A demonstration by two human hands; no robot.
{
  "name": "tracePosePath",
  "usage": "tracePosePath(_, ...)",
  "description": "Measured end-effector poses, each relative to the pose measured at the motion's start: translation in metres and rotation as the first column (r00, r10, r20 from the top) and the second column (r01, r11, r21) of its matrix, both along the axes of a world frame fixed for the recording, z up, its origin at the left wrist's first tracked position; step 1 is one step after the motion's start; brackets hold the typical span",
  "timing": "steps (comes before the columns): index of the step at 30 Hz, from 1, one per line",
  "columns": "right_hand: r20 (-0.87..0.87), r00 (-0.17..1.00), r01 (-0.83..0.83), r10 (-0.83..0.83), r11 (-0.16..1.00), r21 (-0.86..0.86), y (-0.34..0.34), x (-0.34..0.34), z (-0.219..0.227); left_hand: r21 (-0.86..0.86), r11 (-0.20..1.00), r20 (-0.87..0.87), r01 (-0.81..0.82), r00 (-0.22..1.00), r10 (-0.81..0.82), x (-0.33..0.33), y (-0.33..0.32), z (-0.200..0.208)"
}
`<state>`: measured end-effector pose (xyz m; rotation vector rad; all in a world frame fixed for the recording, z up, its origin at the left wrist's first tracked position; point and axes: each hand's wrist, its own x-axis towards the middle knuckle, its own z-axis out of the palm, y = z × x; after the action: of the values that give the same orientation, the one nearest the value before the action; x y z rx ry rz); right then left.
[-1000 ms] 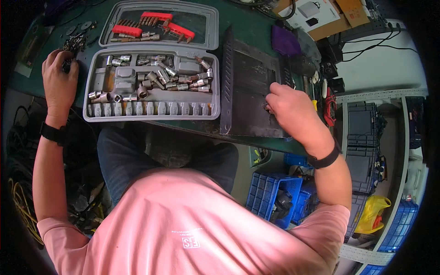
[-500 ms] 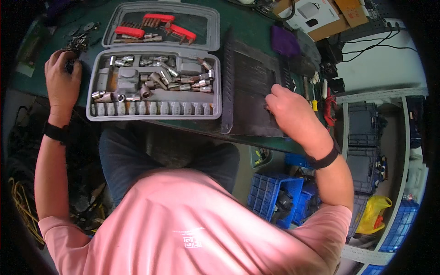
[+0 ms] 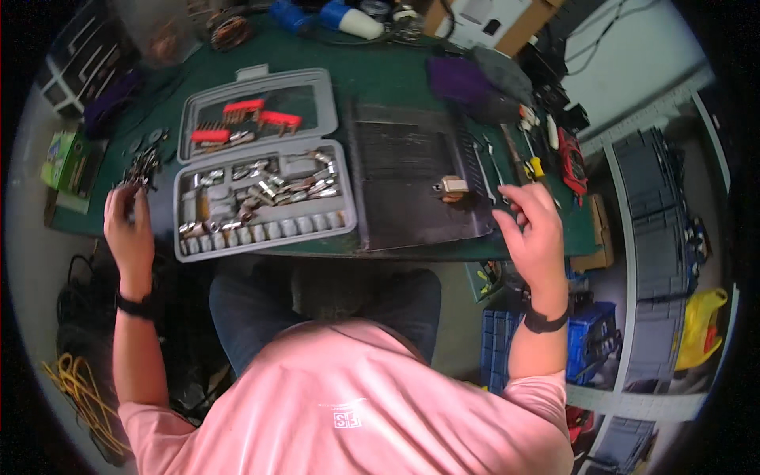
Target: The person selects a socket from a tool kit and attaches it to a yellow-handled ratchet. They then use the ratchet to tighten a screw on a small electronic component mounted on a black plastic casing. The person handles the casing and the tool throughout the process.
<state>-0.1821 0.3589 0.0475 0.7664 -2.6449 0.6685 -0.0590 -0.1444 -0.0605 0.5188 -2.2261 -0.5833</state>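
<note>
Likely light, stiff, slick: slim silver metal wrenches (image 3: 496,168), right;
best held mid-shank; right hand (image 3: 540,228) near, fingers parted; left hand (image 3: 130,231), cannot tell.

so my green worktop (image 3: 392,73) stretches across in front of me, pale wall (image 3: 641,71) off past its right end. to my right there's a whitish shelf rack (image 3: 665,402) with grey crates (image 3: 653,261) stacked in it. floor's (image 3: 457,340) greyish, and it's pretty dark under the worktop.
</note>
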Motion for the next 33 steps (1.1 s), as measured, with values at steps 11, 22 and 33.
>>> tracePosePath(11,0.112,0.972,0.233,-0.206,0.908,-0.349,0.088,0.029,-0.071,0.384,0.924,0.270,0.006,0.956,-0.118,0.024,0.033,0.010)
tracePosePath(22,0.243,0.959,0.233,-0.145,0.891,-0.389,0.096,0.034,-0.090,-0.005,0.991,0.345,-0.137,0.930,0.130,0.023,0.076,0.017)
tracePosePath(33,0.295,0.946,0.253,-0.132,0.872,-0.420,0.095,0.043,-0.094,-0.061,0.994,0.601,-0.089,0.792,0.108,-0.002,0.077,0.044)
